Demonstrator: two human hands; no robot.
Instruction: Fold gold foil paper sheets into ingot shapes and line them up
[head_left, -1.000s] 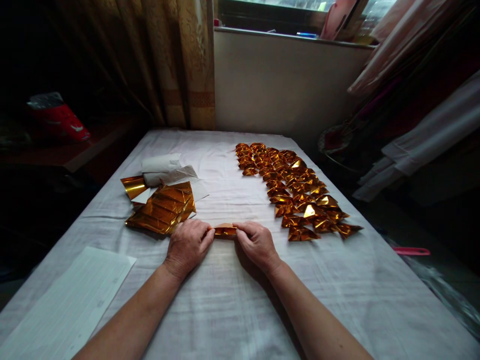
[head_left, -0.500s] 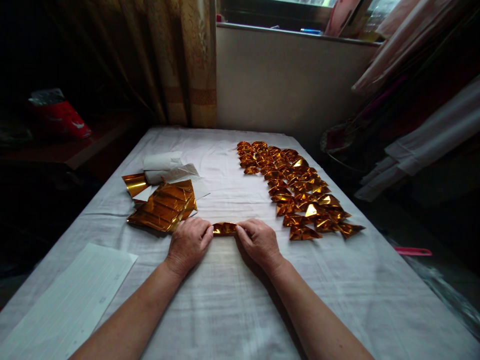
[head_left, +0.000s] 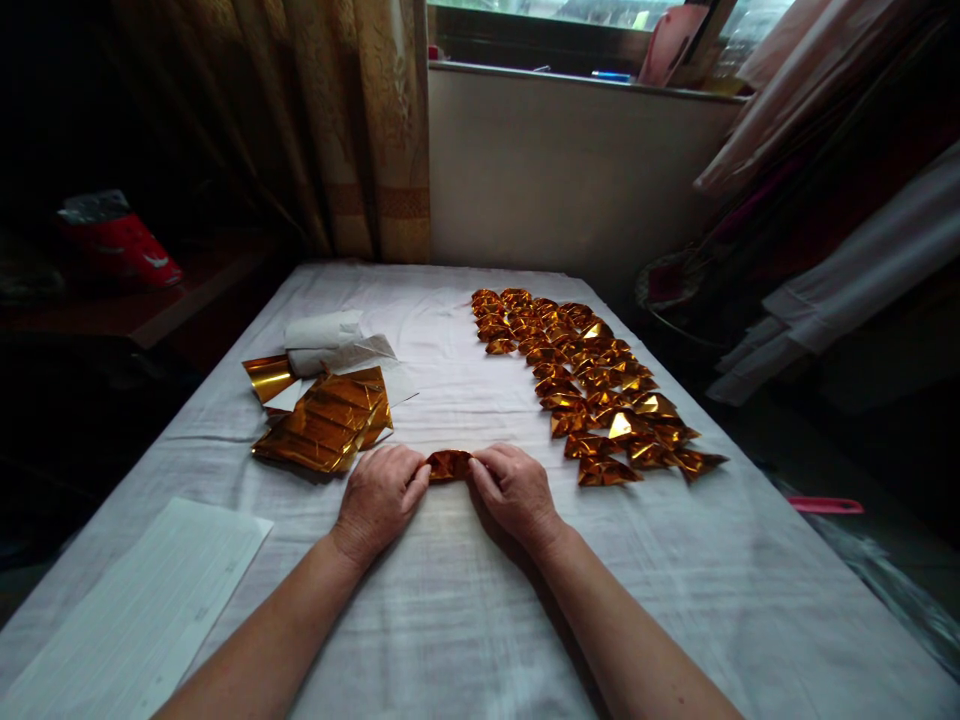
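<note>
your hands have closed in, squeezing the gold foil piece (head_left: pixel 448 465) shorter. left hand (head_left: pixel 380 497) and right hand (head_left: pixel 513 491) pinch its ends, near the folded pile (head_left: pixel 596 385) at right.

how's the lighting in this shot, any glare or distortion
Head view: daylight from the window lights the white cloth; the left side of the room is nearly black. Bright glints flare on the folded gold foil pieces and the foil stack. Wide-lens distortion bends the edges, and the lower right corner is smeared.
</note>
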